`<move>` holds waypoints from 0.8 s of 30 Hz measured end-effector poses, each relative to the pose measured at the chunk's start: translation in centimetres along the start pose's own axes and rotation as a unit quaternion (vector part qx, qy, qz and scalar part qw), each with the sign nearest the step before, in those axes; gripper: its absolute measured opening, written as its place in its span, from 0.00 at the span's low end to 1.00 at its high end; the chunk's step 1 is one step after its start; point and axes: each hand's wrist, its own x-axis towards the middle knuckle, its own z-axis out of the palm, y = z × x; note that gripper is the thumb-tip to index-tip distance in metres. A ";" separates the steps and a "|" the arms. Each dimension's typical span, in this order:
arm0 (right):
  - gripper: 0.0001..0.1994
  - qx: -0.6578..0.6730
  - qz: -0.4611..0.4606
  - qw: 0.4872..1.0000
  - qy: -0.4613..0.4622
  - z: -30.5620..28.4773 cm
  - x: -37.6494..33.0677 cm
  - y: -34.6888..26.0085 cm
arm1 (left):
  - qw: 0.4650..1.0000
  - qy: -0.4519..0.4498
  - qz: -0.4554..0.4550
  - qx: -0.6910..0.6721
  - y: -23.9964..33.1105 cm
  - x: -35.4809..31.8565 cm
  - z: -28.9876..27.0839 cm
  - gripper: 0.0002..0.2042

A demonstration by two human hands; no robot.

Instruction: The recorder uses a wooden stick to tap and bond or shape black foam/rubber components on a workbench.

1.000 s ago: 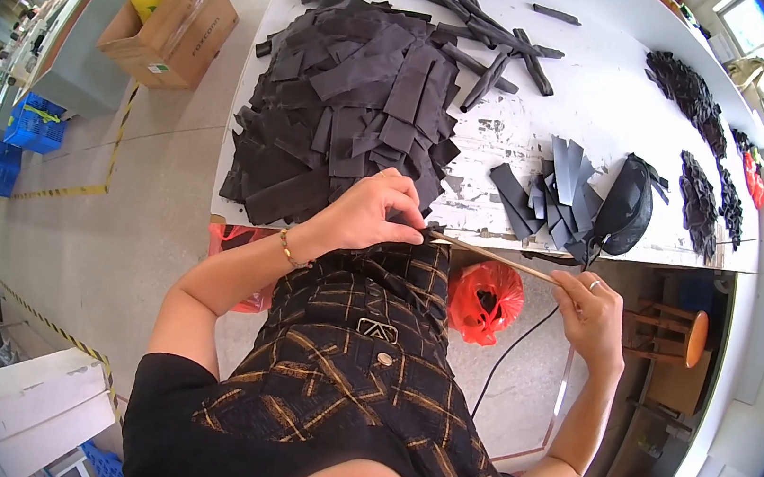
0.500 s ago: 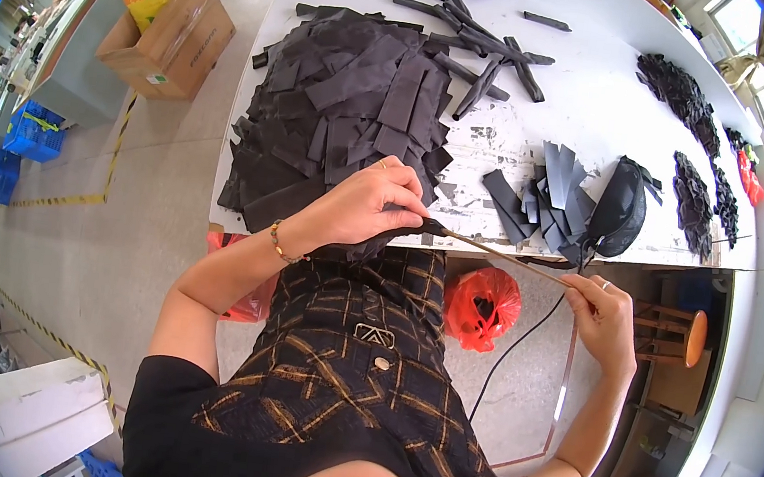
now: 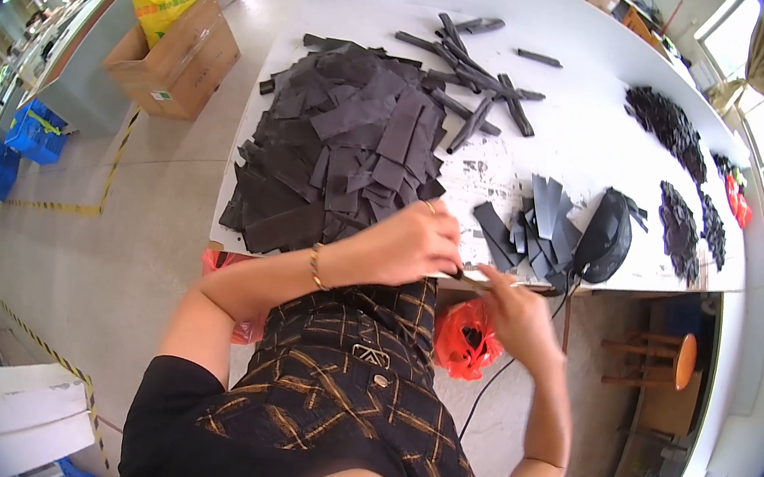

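Observation:
At the table's front edge, my left hand (image 3: 415, 243) pinches a small black fabric piece (image 3: 457, 274) between thumb and fingertips. Close beside it, my right hand (image 3: 523, 315) is closed around a thin rod, mostly hidden by the fingers and slightly blurred. Behind my left hand lies a broad heap of flat black fabric strips (image 3: 346, 139). Past the heap, several rolled black strips (image 3: 482, 84) lie crossed over each other. A smaller fan of dark strips (image 3: 541, 225) rests beyond my right hand, beside a rounded black object (image 3: 606, 237) with a cord.
Small black heaps (image 3: 667, 130) lie along the white table's (image 3: 574, 71) right side. Below the front edge hangs a red plastic bag (image 3: 465, 339), near the black cord (image 3: 487, 390). A wooden stool (image 3: 686, 364) stands right; a cardboard box (image 3: 175, 61) stands on the left.
My right hand has moved left, close to my left hand, so the rod's exposed length is now mostly hidden. My left hand shifted slightly right and nearer; the whole view tilted a little.

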 end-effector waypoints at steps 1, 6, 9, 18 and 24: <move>0.20 0.043 -0.005 0.999 0.009 1.8 1.0 -0.5 | 0.996 -0.007 0.058 0.061 0.7 0.1 0.1 0.05; 0.15 0.357 0.101 0.927 0.051 7.4 3.8 -1.4 | 0.939 0.260 0.049 0.220 0.4 -3.4 -2.7 0.22; 0.15 0.437 0.144 0.888 0.014 9.6 4.5 -2.0 | 0.837 0.498 -0.153 -0.166 -2.8 -6.4 -3.7 0.50; 0.11 0.324 0.161 0.914 0.187 17.6 8.6 -6.7 | 0.510 0.472 -0.278 -0.664 -5.2 -6.4 2.2 0.15; 0.08 0.301 0.151 0.935 0.111 18.1 5.1 -7.3 | 0.492 0.540 -0.346 -0.588 -6.9 -6.7 -1.0 0.13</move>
